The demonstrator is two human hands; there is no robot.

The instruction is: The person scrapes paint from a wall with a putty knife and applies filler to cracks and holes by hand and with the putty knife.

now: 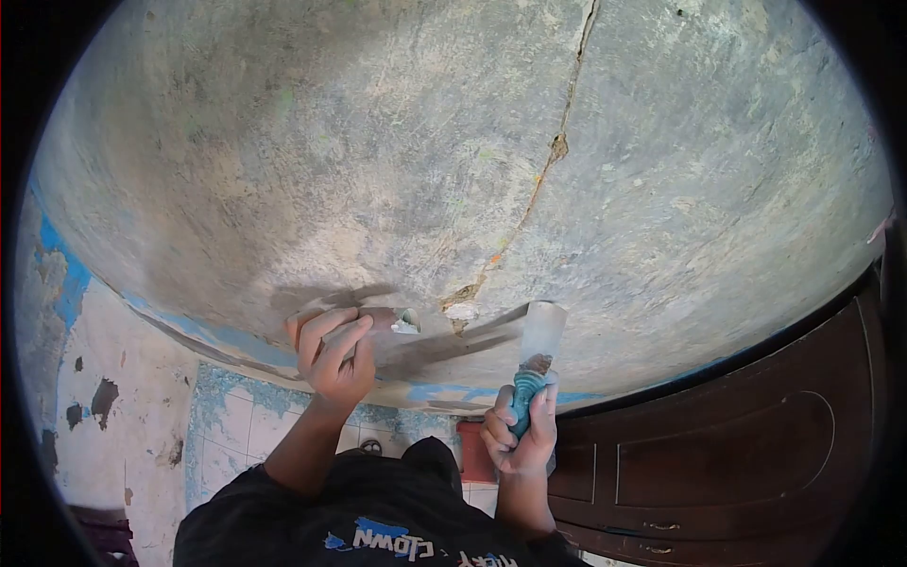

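Note:
A grey, scraped wall (378,170) fills most of the view, with a long crack (532,203) running down to a pale filled patch (461,310). Left of that patch, my left hand (337,354) is closed on a small flat scraper (383,319) with white paste on its end. My right hand (520,430) grips the teal handle of a putty knife (543,331), its wide blade pointing up at the wall, right of the patch. Brown residue marks the blade near the handle. Shadows of both tools fall on the wall.
Dark brown wooden furniture (718,444) with panels and handles stands at the lower right. A red object (475,454) is on the tiled floor (269,430) behind my right hand. Peeling white and blue wall (142,378) lies at the left.

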